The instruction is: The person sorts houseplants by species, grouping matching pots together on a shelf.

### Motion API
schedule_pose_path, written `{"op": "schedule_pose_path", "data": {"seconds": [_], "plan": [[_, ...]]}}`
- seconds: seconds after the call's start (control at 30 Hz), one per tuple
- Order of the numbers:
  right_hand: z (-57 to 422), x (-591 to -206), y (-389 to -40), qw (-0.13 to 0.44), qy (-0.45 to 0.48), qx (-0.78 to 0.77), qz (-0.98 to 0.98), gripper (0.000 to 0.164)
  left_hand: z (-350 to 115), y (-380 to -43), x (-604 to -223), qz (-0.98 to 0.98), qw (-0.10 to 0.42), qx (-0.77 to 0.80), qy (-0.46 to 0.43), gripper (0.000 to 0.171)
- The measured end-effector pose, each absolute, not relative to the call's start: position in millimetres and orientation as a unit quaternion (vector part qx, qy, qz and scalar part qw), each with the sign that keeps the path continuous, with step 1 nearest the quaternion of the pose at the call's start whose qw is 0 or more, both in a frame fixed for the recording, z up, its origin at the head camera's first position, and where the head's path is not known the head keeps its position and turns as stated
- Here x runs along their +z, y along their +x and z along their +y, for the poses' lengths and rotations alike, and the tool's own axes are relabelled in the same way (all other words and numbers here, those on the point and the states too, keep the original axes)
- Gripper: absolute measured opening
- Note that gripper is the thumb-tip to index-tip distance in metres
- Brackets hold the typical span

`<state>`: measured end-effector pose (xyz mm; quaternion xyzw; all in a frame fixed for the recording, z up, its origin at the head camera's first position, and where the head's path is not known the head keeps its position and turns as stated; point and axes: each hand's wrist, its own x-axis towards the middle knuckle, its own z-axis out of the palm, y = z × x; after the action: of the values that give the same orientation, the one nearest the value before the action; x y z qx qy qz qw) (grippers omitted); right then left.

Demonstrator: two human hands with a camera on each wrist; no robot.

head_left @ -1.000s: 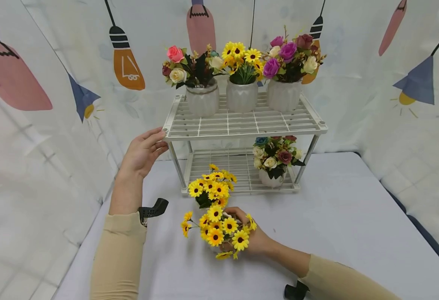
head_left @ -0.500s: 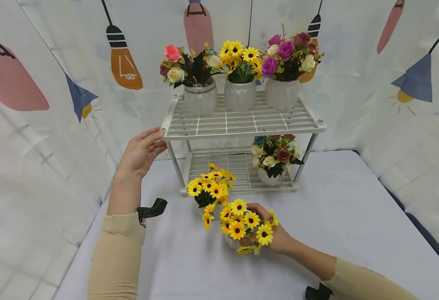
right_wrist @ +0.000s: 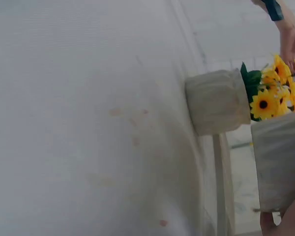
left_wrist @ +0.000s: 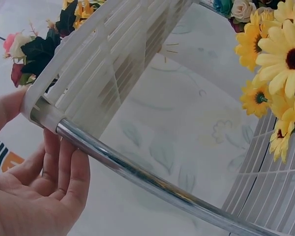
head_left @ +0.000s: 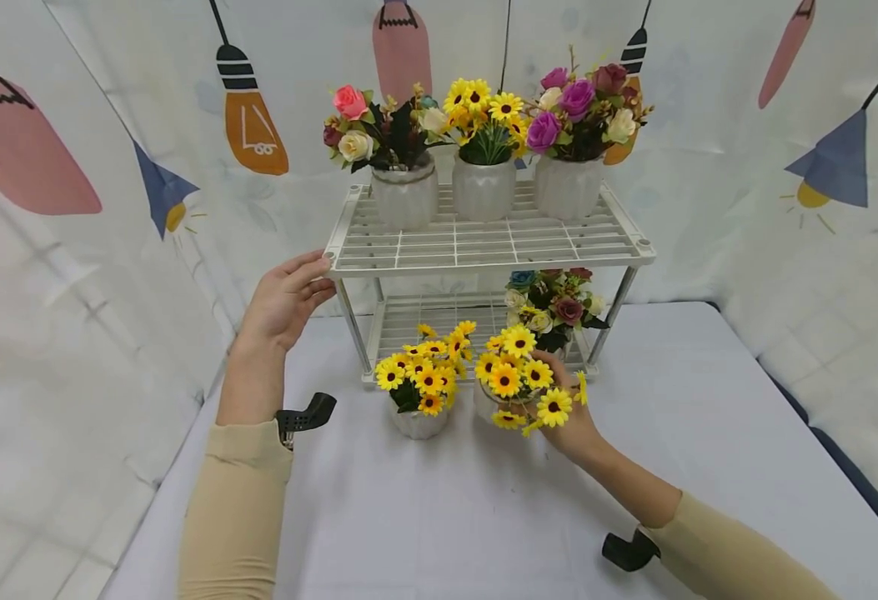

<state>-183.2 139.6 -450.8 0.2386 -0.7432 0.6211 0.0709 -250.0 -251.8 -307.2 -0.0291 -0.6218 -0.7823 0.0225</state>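
Observation:
My left hand [head_left: 286, 298] grips the upper left front corner of a white two-tier shelf rack [head_left: 408, 265]. In the left wrist view the thumb lies at the corner and the fingers [left_wrist: 77, 179] curl below it, by the metal post [left_wrist: 152, 181]. My right hand [head_left: 569, 417] holds a white pot [right_wrist: 280, 164] of yellow sunflowers [head_left: 504, 379] off the table, before the lower shelf; the blooms hide part of that hand. Just left of it, a second potted sunflower plant [head_left: 418, 421] stands on the table, in front of the rack.
On the upper shelf stand a pink-and-cream rose pot [head_left: 404, 196], a sunflower pot [head_left: 484, 190] and a purple rose pot [head_left: 568, 187]. A mixed rose pot [head_left: 554, 312] sits at the lower shelf's right end. A patterned curtain [head_left: 716, 167] hangs behind the white-covered table [head_left: 679, 400].
My right hand has carried the sunflower pot first rightward, then forward toward the lower shelf. The other sunflower pot is now uncovered. My left hand stays at the rack corner.

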Motion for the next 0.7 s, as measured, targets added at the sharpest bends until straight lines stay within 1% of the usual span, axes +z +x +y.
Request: {"op": "schedule_pose_path", "data": {"seconds": [0.1,0.3,0.5,0.6,0.7], "plan": [[135,-450,-191,0.080,0.196,0.629,-0.748,0.067,-252,-250,-307,-0.619,0.020,-0.784,-0.026,0.059],[118,-456,-199,0.116,0.137,0.614,-0.769,0.064,-252,-250,-308,-0.617,0.019,-0.786,-0.030,0.063],[93,-456,-213,0.157,0.098,0.581,-0.793,0.064,-252,-251,-307,-0.613,0.024,-0.789,-0.043,0.058],[82,-456,-222,0.163,0.073,0.584,-0.792,0.063,-252,-251,-307,-0.609,0.025,-0.792,-0.043,0.057],[72,-458,-229,0.154,0.058,0.604,-0.780,0.060,-252,-251,-307,-0.604,0.025,-0.796,-0.037,0.058]]}}
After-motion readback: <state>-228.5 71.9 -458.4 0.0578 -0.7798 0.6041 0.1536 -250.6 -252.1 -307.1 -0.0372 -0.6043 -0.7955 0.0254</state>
